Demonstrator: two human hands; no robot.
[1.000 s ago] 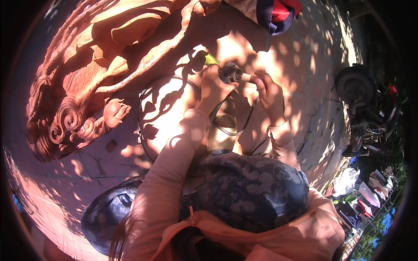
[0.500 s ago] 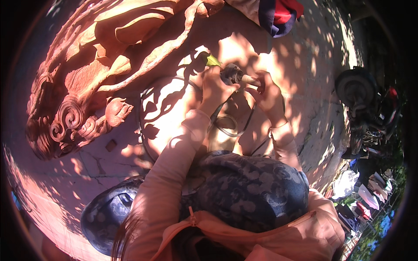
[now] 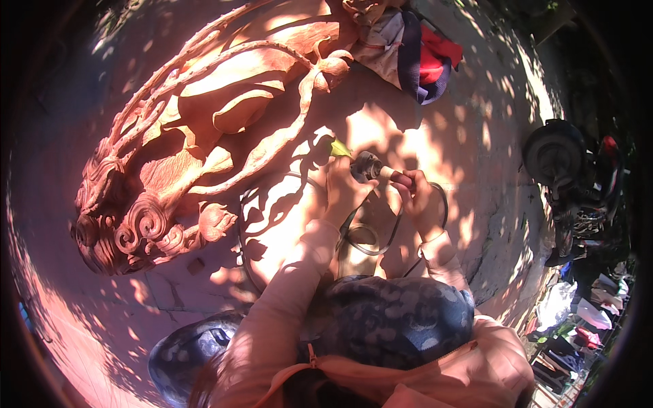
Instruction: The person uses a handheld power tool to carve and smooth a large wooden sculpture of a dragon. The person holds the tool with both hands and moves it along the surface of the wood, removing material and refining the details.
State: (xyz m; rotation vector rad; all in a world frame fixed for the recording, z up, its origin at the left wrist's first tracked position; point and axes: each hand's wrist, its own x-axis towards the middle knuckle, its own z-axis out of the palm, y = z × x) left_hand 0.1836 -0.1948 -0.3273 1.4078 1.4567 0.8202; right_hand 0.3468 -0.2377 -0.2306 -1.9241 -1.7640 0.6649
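Note:
My left hand (image 3: 345, 183) is closed around a tool with a dark, round head (image 3: 368, 165), which looks like a corded power tool. A pale cylinder (image 3: 387, 174) sticks out from its right side. The fingers of my right hand (image 3: 426, 204) pinch the outer end of this cylinder. A yellow-green piece (image 3: 340, 147) shows just beyond my left fingers; I cannot tell if it belongs to the tool. Below my hands, a dark cable (image 3: 390, 239) loops over the ground. Most of the tool's body is hidden by my left hand.
A large reddish-brown carving (image 3: 221, 180) with scrolls and flower buds lies at the left. Bunched red, navy and beige cloth (image 3: 415, 61) is at the far side. A wheeled vehicle (image 3: 554, 160) stands at the right, and assorted items (image 3: 588, 309) lie at the lower right.
The whole view has shifted, so carving, cloth and hands appear lower in the picture. Both hands keep their hold on the tool and its cylinder.

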